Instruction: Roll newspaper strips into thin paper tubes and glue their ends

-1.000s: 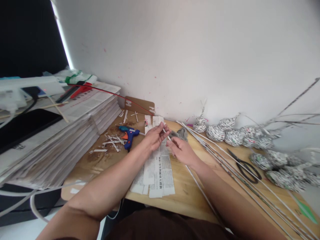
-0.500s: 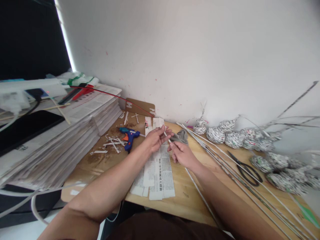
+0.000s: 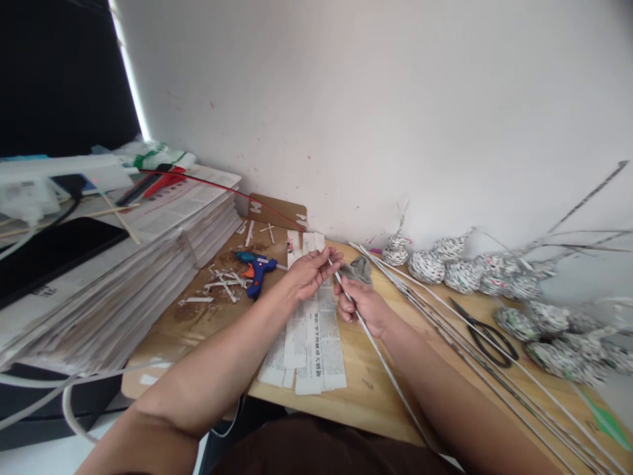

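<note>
A long thin rolled-paper stick (image 3: pixel 383 361) slants from between my hands toward the table's front edge and my right forearm. My left hand (image 3: pixel 312 272) pinches its upper tip between thumb and fingers. A little lower, my right hand (image 3: pixel 360 305) is closed around the same stick, thumb on top. Beneath my hands lie several cut newspaper strips (image 3: pixel 320 359), printed side up. A crumpled grey cloth (image 3: pixel 360 269) rests just behind my right hand.
Left of my hands, a blue glue gun (image 3: pixel 258 274) lies on stained cardboard (image 3: pixel 198 326) beside paper scraps (image 3: pixel 230 284). A tall newspaper stack (image 3: pixel 148 284) stands further left. On the right are long paper sticks (image 3: pixel 445 330), black scissors (image 3: pixel 489 340) and several woven paper gourds (image 3: pixel 462 274).
My right hand has turned slightly, and the paper stick now shows as one line running past its fingers. My left hand's fingers have closed more around the tip.
</note>
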Demonstrator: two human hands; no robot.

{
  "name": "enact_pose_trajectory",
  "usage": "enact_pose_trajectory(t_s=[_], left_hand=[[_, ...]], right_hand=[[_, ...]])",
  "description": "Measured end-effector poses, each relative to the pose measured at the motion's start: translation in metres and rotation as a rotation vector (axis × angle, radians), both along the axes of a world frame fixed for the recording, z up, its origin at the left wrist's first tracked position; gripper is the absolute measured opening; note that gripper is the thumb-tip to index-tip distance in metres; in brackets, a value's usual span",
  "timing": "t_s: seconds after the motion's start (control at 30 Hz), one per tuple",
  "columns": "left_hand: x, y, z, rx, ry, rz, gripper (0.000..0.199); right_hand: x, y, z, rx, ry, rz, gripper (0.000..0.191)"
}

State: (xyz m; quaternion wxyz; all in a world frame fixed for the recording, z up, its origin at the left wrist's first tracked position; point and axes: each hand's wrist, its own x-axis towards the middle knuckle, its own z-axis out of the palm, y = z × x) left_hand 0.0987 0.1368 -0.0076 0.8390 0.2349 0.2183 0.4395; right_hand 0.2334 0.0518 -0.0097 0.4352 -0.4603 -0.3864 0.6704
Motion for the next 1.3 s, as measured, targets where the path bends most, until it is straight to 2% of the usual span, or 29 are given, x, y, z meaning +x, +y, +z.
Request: enact_pose_trajectory(t_s=[0.33, 0.57, 0.7, 0.93, 1.07, 1.17, 1.3], left_hand=[[-0.0025, 0.0021, -0.0018, -0.008, 0.082, -0.042, 0.007], [-0.0037, 0.0033, -0.0022, 0.001, 0.104, -0.052, 0.008], [-0.0031, 0.0024, -0.0015, 0.007, 0.102, -0.057, 0.009], [-0.0019, -0.0010, 0.0006, 0.058, 0.100, -0.021, 0.018], [-0.0016, -0.0012, -0.0001, 0.054, 0.110, 0.011, 0.015], [-0.0012, -0.0008, -0.0011, 0.048, 0.078, 0.038, 0.018], [-0.0008, -0.0008, -0.0025, 0.071, 0.050, -0.010, 0.009]], right_hand=[[0.0008, -0.0025, -0.0029, 0.063, -0.093, 0.049, 0.040], [-0.0009, -0.0045, -0.0027, 0.135, -0.238, -0.002, 0.042], [-0.0009, -0.0050, -0.0016, 0.123, -0.238, 0.012, 0.042], [-0.0029, -0.0070, 0.0020, 0.127, -0.330, -0.049, 0.042], [-0.0066, -0.0083, 0.0025, 0.163, -0.452, -0.056, 0.041], [-0.0086, -0.0078, 0.0026, 0.170, -0.439, -0.066, 0.040], [-0.0072, -0.0075, 0.0018, 0.157, -0.360, -0.093, 0.039]])
